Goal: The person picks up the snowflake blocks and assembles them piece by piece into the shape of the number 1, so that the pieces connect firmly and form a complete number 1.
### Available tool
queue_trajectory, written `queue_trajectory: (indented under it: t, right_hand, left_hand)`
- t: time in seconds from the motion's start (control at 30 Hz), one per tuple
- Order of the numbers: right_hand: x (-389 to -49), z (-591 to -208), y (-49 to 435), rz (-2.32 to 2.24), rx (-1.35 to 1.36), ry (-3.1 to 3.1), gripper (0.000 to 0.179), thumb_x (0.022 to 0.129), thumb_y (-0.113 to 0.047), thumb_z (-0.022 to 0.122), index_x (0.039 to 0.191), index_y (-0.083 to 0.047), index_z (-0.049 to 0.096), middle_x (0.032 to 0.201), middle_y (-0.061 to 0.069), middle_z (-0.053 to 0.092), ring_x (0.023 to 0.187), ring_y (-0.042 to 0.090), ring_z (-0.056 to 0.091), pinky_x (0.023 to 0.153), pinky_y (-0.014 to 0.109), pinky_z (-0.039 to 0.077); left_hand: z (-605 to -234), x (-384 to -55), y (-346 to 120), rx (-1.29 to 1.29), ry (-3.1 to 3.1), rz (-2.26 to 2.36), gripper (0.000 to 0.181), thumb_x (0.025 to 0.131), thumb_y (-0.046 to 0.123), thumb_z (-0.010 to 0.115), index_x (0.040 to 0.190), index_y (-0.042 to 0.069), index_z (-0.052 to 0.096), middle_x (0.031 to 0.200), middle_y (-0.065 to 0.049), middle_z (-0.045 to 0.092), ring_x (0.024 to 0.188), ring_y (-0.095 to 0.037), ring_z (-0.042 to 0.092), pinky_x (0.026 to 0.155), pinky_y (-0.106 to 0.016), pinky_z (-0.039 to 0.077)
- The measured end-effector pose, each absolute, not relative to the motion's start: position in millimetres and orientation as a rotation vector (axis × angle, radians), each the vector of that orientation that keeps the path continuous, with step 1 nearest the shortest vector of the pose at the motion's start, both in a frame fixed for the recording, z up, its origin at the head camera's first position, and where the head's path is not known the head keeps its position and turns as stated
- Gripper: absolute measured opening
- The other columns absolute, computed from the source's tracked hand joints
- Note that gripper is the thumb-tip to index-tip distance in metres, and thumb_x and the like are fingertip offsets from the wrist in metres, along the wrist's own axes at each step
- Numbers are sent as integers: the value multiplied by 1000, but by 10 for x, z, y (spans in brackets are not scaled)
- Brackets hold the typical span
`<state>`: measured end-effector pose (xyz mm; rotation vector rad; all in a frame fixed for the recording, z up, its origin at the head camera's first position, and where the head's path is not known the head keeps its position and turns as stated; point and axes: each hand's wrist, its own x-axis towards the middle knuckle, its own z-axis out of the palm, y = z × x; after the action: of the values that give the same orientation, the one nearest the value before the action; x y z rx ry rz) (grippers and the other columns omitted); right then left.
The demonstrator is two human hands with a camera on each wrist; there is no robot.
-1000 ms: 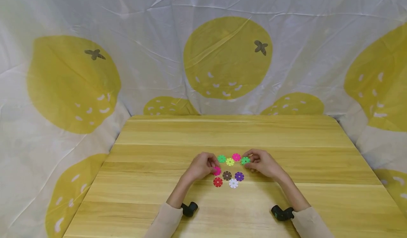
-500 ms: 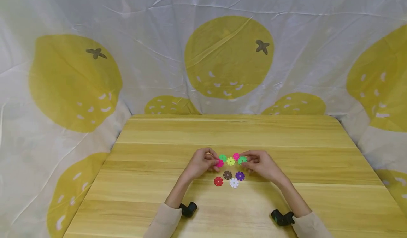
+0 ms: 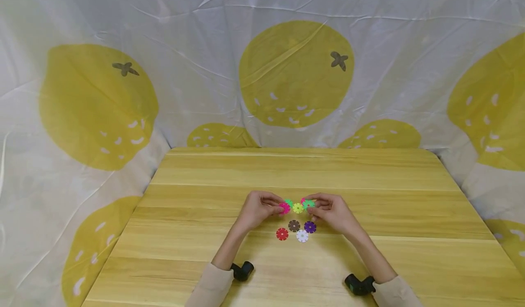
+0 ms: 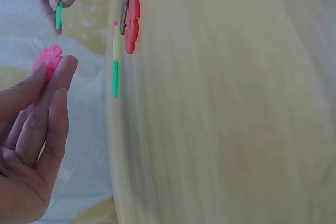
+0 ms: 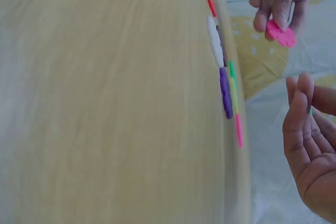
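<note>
Head view: the left hand point(image 3: 258, 212) pinches a bright pink, round, notched plastic disc point(image 3: 285, 208) just left of the landmark, a yellow, round, notched plastic disc point(image 3: 298, 208) on the wood-grain table point(image 3: 229, 175). The right hand point(image 3: 334, 211) pinches a green, round, notched plastic disc point(image 3: 308, 204) just right of the landmark. Beside the landmark, partly covered, lie a second green disc point(image 3: 289, 202) (left) and a second pink disc point(image 3: 303, 200) (right). Brown point(image 3: 294, 226), purple point(image 3: 310, 227), red point(image 3: 282, 234) and white discs point(image 3: 302, 236) lie nearer the person than the landmark. Versus 1.0 s ago: both held discs sit closer together and nearer the landmark; those four lie as before.

Left wrist view: grip narrow, thumb and fingers on the pink disc; both held discs are raised above the landmark's level, apart.

Right wrist view: fingertips nearly together; only a green sliver shows between them.
</note>
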<state>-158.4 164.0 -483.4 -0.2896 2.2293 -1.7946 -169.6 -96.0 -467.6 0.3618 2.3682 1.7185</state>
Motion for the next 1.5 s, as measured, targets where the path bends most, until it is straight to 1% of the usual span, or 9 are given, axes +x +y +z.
queue_trajectory:
  t: [0.23,0.5,0.63,0.83,0.9,1.03,1.17,1.33,1.5]
  right_hand:
    - [-1559,-4803,1546,-1871,-322,2203,37,100,-9,68,131,11,63,89,30,73,70,22,73,71,40,64]
    - [-1520,-4784,1475,-2017,-297,2089,41,99,-12,70,133,9,61,95,28,75,63,14,70,69,42,64]
    - [-1512,-4775,1452,-2025,-269,2089,37,99,-12,71,130,7,64,93,27,77,59,15,69,65,42,64]
    - [-1511,-4769,1416,-2004,-227,2122,33,98,-10,71,127,7,68,96,35,74,55,15,68,60,38,62]
    - [-1509,-4770,1408,-2004,-226,2125,33,98,-9,71,126,7,68,97,36,73,54,14,67,58,34,61]
    - [-1502,-4777,1390,-2028,-246,2113,34,98,-9,71,127,9,67,97,37,73,54,13,68,57,27,59]
    - [-1487,-4786,1368,-2068,-262,2098,34,98,-5,69,127,12,66,96,36,73,54,11,67,57,25,59]
    - [-1471,-4805,1334,-2107,-259,2093,37,98,-7,70,129,13,64,93,31,76,53,10,67,56,28,59]
    - [-1448,-4820,1301,-2129,-229,2131,39,97,-11,72,129,11,66,90,29,76,52,12,68,56,36,61]
  left_hand:
    - [-4618,-1669,-898,450,2365,1753,16,88,-1,78,104,0,81,101,-20,79,86,-27,80,79,-48,64]
    - [-4563,-1642,-833,475,2397,1732,14,90,-1,77,103,0,81,99,-20,79,82,-27,80,79,-51,63]
    - [-4560,-1634,-814,547,2450,1697,14,89,-2,77,103,-1,81,98,-21,79,81,-27,80,76,-45,64]
    - [-4571,-1631,-800,643,2557,1646,14,88,-1,78,101,1,82,98,-18,79,85,-27,80,72,-23,62]
    - [-4575,-1630,-803,674,2590,1643,12,88,0,79,99,1,82,96,-18,80,86,-27,80,71,-19,61]
    - [-4576,-1626,-812,731,2637,1663,9,87,-1,79,95,1,83,93,-17,80,85,-27,80,70,-18,61]
    - [-4588,-1630,-829,825,2701,1663,10,86,-6,78,92,1,83,90,-17,80,83,-27,80,70,-19,61]
    - [-4616,-1645,-840,971,2803,1662,13,83,-11,78,88,0,83,85,-16,79,78,-27,80,69,-18,61]
    - [-4658,-1656,-820,1069,2847,1711,18,81,-17,76,85,-1,82,83,-16,79,75,-26,79,70,-18,60]
